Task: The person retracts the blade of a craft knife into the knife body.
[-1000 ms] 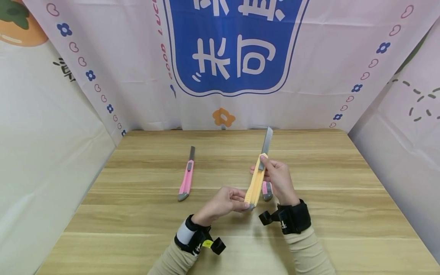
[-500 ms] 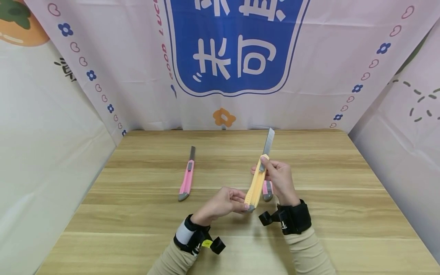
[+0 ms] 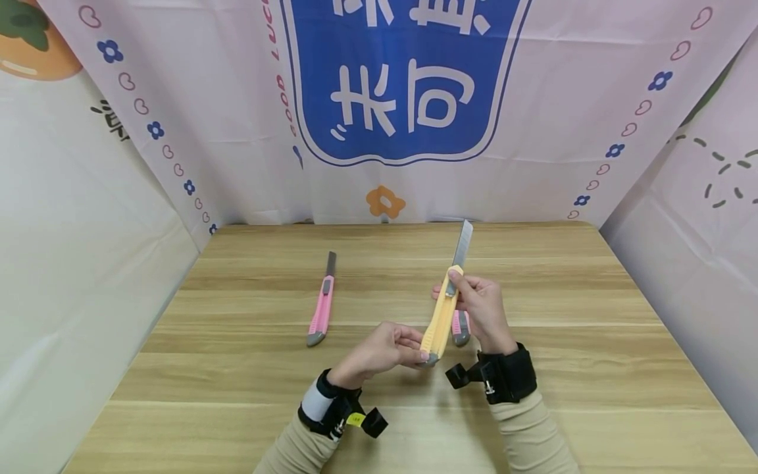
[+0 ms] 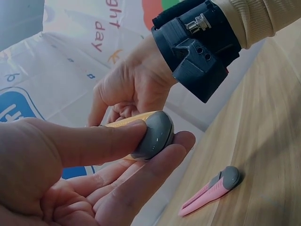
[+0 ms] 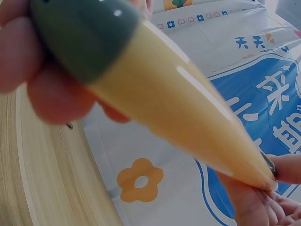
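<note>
Right, both hands are on the yellow cutter knife (image 3: 441, 322), and it's up in the air over the table (image 3: 379, 421), tilted, with its grey blade (image 3: 463, 242) pointing away from the person. The left hand (image 3: 379, 349) has the near end: thumb on top, fingers underneath, pinching the grey end cap (image 4: 157, 136) between them. Farther up, the right hand (image 3: 482, 309) is grasping the front of the handle, its thumb on the grey slider (image 3: 451, 286) and its fingers round behind, some of them hidden. Down on the table, over to the left and well apart from both hands, lies a pink cutter knife (image 3: 322, 303), blade out, pointing toward the back edge. And look, a second pink cutter (image 3: 460, 322) sits just beside the yellow one, below the right hand, which covers most of it; from the head view only its grey end and a bit of handle show. Each wrist wears a black camera band, left (image 3: 334, 408) and right (image 3: 506, 374), above beige sleeves (image 3: 533, 431). Behind the table hangs white cloth (image 3: 237, 99) with a big blue panel (image 3: 399, 145) and an orange flower (image 3: 374, 201).
</note>
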Available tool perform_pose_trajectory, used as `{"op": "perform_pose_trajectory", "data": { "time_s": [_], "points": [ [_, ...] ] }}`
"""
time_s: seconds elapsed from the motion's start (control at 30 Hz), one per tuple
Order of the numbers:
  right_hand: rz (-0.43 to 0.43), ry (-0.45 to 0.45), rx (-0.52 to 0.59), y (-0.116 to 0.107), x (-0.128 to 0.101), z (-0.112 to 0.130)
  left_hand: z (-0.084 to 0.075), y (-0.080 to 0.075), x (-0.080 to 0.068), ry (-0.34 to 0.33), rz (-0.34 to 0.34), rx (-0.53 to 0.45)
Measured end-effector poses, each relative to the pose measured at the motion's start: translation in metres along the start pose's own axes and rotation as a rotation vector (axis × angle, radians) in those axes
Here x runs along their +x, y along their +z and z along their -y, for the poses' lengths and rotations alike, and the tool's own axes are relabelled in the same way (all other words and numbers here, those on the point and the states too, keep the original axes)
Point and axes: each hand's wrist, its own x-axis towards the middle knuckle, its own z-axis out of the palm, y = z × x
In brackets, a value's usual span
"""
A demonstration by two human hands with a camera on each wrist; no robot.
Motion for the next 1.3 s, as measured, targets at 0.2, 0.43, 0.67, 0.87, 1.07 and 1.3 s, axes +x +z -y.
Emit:
{"op": "perform_pose_trajectory", "data": {
  "time_s": [0.2,0.43,0.67,0.87,1.07,1.3],
  "points": [
    [0.018,-0.008,0.001,-0.0009,-0.0010,-0.0003,0.0002,-0.0002,-0.0011,0.008,-0.013,0.002],
    [0.045,0.017,0.000,-0.0012,-0.0006,-0.0015,-0.0005,-0.0008,-0.0013,0.014,-0.018,0.012],
    [0.079,0.078,0.013,0.0007,-0.0015,-0.0002,-0.0037,-0.0015,-0.0033,0.021,-0.045,0.011],
    [0.038,0.131,0.003,0.0051,-0.0034,0.0000,-0.0034,0.0001,-0.0027,0.018,-0.052,0.004],
    [0.005,0.074,-0.009,0.0068,-0.0025,-0.0013,-0.0041,0.0011,-0.0024,0.013,-0.052,-0.004],
    [0.019,0.047,-0.020,0.0053,-0.0038,-0.0002,-0.0044,0.0014,-0.0031,0.021,-0.030,-0.009]
  ]
}}
